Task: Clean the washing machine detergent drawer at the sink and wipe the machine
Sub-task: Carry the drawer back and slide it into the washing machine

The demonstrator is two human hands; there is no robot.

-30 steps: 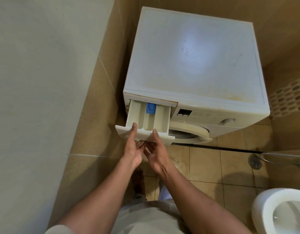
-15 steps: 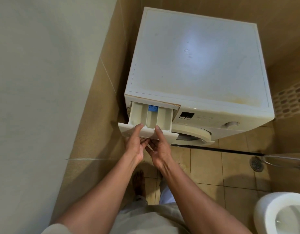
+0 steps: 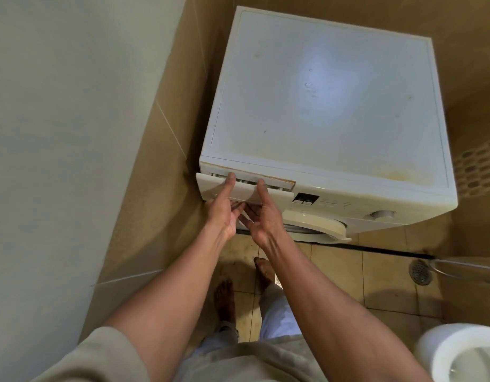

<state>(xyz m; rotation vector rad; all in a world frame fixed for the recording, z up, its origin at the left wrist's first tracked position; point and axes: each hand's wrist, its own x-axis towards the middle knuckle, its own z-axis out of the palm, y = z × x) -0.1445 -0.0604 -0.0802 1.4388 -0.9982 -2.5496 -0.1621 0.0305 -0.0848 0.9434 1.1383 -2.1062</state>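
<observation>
The white washing machine [image 3: 329,100] stands in a tiled corner, its top dusty with a yellow stain near the front right. Its detergent drawer [image 3: 245,191] sits at the front left, nearly pushed in, with only a narrow gap showing along its top edge. My left hand [image 3: 224,208] holds the drawer front, thumb on its upper edge and fingers beneath. Beside it, my right hand [image 3: 261,213] grips the same front panel in the same way. The drawer's compartments are hidden inside the machine.
A plain wall [image 3: 73,133] runs close along the left. A control dial [image 3: 383,214] and the round door [image 3: 315,224] are on the machine's front. A floor drain [image 3: 420,271] lies at the right, a toilet bowl [image 3: 464,357] at the bottom right. My bare feet stand on the tiles.
The drawer has gone from pulled well out, with compartments and blue insert showing, to almost fully in. Both hands moved forward with it, staying on its front.
</observation>
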